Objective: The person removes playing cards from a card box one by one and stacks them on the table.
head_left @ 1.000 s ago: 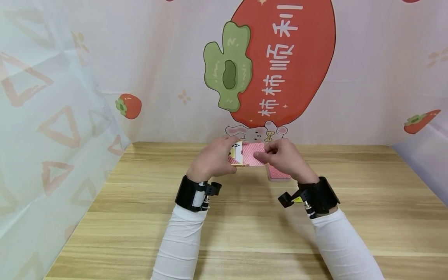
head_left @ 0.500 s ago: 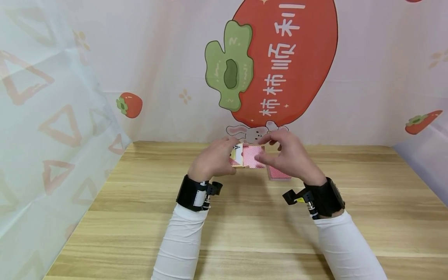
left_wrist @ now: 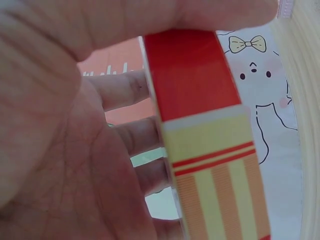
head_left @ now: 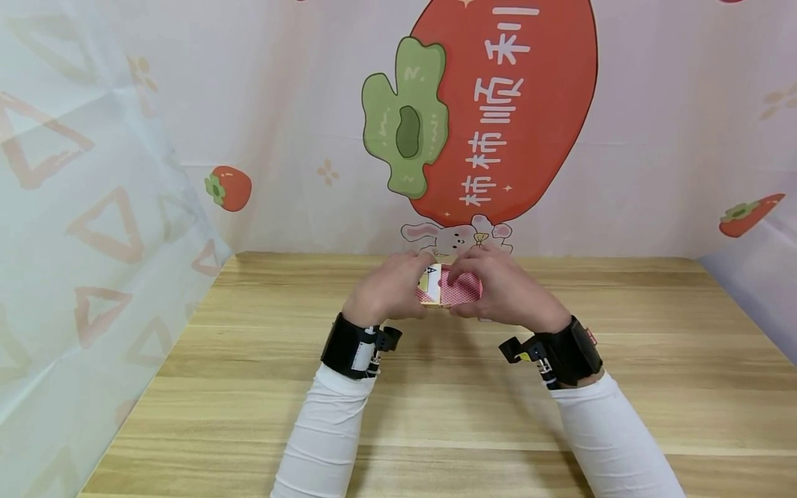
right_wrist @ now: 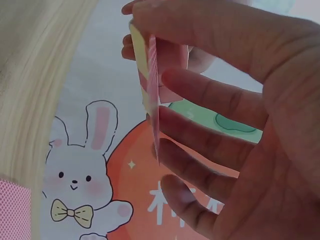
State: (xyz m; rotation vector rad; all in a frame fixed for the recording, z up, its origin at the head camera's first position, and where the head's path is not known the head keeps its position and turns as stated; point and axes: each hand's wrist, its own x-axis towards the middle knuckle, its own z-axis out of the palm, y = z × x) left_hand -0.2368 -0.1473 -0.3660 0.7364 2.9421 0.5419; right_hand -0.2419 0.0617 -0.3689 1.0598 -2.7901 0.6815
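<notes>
My left hand (head_left: pixel 387 285) grips a small playing card box (head_left: pixel 429 286), thumb on the near side and fingers on the far side. In the left wrist view the box (left_wrist: pixel 205 135) shows a red end and yellow and orange stripes. A pink-patterned playing card (head_left: pixel 461 288) sticks out of the box's right side. My right hand (head_left: pixel 507 289) holds it, thumb below and fingers bent over the far edge. Seen edge-on in the right wrist view, the card (right_wrist: pixel 154 95) is thin, with a pale yellow box flap (right_wrist: pixel 140 50) beside it under the thumb.
A pink-backed card deck (right_wrist: pixel 14 212) lies on the wooden table (head_left: pixel 429 401), mostly hidden behind my right hand in the head view. A printed cloth backdrop (head_left: pixel 299 124) rises at the table's far edge.
The right hand loosened from the card, spread its fingers, then closed in around the card nearer the box. Both hands and the box have shifted slightly right and lower.
</notes>
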